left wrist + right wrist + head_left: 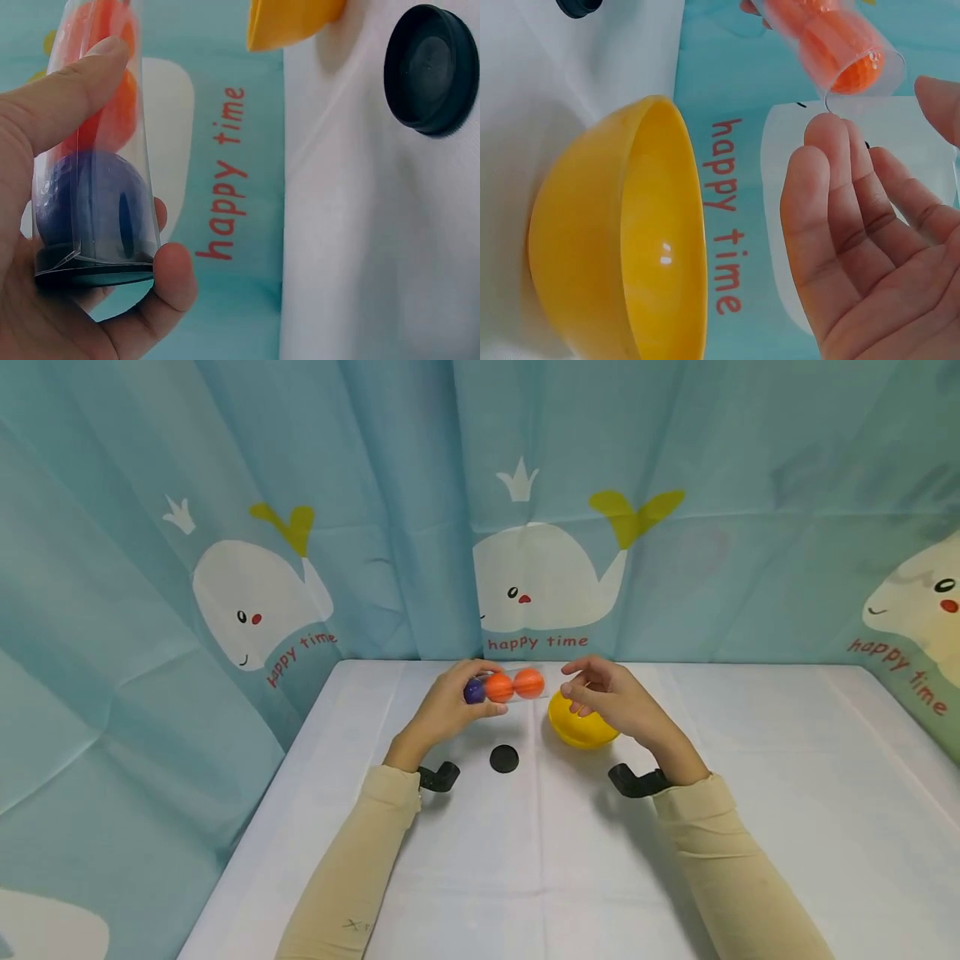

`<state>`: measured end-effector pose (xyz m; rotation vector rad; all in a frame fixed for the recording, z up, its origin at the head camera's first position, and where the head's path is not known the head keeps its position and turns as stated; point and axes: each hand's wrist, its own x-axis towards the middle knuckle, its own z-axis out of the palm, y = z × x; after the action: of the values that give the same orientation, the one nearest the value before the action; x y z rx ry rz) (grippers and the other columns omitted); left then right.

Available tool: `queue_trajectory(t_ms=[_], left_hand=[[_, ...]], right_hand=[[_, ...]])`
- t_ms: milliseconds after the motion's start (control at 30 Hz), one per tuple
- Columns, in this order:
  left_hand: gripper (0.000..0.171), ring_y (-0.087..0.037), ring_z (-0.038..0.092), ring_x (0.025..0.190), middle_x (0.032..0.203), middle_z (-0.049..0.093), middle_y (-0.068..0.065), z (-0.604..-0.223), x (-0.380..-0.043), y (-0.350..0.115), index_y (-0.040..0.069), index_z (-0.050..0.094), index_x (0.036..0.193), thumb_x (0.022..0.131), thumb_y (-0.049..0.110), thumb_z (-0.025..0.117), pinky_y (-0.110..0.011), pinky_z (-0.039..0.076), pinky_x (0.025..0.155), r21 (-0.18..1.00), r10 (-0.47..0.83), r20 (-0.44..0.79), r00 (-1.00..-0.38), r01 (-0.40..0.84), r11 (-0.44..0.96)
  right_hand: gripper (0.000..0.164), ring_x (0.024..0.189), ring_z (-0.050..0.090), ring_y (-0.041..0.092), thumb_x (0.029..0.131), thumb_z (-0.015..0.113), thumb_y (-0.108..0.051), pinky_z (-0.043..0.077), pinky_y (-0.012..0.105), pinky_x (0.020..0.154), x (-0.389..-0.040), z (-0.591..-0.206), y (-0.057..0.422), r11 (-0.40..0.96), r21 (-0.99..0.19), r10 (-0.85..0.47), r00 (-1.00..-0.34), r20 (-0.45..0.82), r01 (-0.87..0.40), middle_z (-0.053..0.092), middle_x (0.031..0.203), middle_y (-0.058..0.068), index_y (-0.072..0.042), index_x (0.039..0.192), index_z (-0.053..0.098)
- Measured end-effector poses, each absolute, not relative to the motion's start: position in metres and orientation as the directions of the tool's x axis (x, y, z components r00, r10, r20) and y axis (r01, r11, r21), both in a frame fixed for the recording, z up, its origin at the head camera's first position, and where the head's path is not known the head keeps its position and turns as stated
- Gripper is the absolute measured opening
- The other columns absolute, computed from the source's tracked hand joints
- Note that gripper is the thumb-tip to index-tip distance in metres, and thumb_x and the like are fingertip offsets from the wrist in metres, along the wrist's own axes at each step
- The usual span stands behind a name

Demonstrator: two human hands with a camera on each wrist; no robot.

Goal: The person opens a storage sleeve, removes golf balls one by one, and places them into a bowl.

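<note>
My left hand (pixel 447 703) grips a clear plastic tube (pixel 91 180) at its dark-capped end. Inside the tube sit a purple ball (pixel 475 691) and two orange balls (pixel 529 683), lined up in a row. In the head view the tube lies nearly level, its uncapped end toward the right. My right hand (pixel 611 697) is a short way off that end with relaxed, slightly bent fingers and holds nothing. Below the right hand stands a yellow bowl (pixel 577 225). Its inside looks bare in the part that the right wrist view shows.
A round black cap (pixel 504 759) lies on the white-covered table (pixel 465 877), in front of the tube and left of the bowl. Behind the table's far edge hangs a blue curtain (pixel 420 460) with whale prints.
</note>
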<state>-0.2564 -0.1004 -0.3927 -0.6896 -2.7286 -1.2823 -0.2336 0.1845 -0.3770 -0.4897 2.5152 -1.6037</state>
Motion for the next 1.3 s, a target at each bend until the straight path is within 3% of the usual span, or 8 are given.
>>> queue_trajectory(t_ms=[300,533,667,900,1300], left_hand=[[0.053,-0.022,0.058,0.105,0.115,0.061,0.001,-0.387,-0.262,-0.091,0.028,0.064,0.13,0.083,0.035,0.087,-0.043,0.05,0.095,0.679,0.394,0.248,-0.885,0.449,0.581],[0.054,-0.021,0.058,0.105,0.116,0.061,0.001,-0.382,-0.26,-0.089,0.025,0.065,0.13,0.082,0.036,0.087,-0.042,0.05,0.096,0.619,0.422,0.273,-0.865,0.493,0.611],[0.055,-0.02,0.058,0.107,0.119,0.062,0.001,-0.38,-0.258,-0.089,0.024,0.065,0.131,0.082,0.037,0.087,-0.042,0.051,0.097,0.59,0.431,0.278,-0.859,0.507,0.629],[0.055,-0.022,0.059,0.108,0.122,0.062,-0.001,-0.38,-0.254,-0.088,0.023,0.066,0.132,0.082,0.032,0.087,-0.044,0.051,0.098,0.556,0.427,0.293,-0.855,0.516,0.651],[0.056,-0.021,0.058,0.104,0.117,0.062,0.0,-0.382,-0.251,-0.089,0.024,0.066,0.13,0.08,0.037,0.088,-0.042,0.052,0.092,0.509,0.402,0.304,-0.863,0.504,0.698]], right_hand=[[0.047,0.093,0.065,0.042,0.102,0.065,-0.029,0.059,0.029,0.08,-0.236,-0.378,0.188,0.37,-0.904,-0.345,-0.935,0.081,-0.215,0.063,0.116,0.028,-0.003,0.139,0.052],[0.045,0.097,0.064,0.045,0.102,0.064,-0.026,0.059,0.028,0.082,-0.237,-0.381,0.189,0.339,-0.909,-0.372,-0.922,0.108,-0.243,0.063,0.124,0.027,-0.004,0.14,0.052],[0.043,0.098,0.066,0.043,0.102,0.064,-0.02,0.06,0.028,0.083,-0.237,-0.382,0.188,0.332,-0.907,-0.389,-0.914,0.119,-0.259,0.064,0.123,0.024,-0.003,0.14,0.053],[0.04,0.094,0.069,0.023,0.1,0.066,-0.016,0.059,0.026,0.083,-0.24,-0.387,0.187,0.342,-0.899,-0.395,-0.91,0.127,-0.274,0.067,0.116,0.017,-0.005,0.137,0.056],[0.041,0.101,0.069,0.024,0.1,0.067,-0.019,0.056,0.021,0.086,-0.242,-0.394,0.182,0.334,-0.905,-0.392,-0.912,0.121,-0.264,0.067,0.119,0.019,-0.006,0.137,0.058]])
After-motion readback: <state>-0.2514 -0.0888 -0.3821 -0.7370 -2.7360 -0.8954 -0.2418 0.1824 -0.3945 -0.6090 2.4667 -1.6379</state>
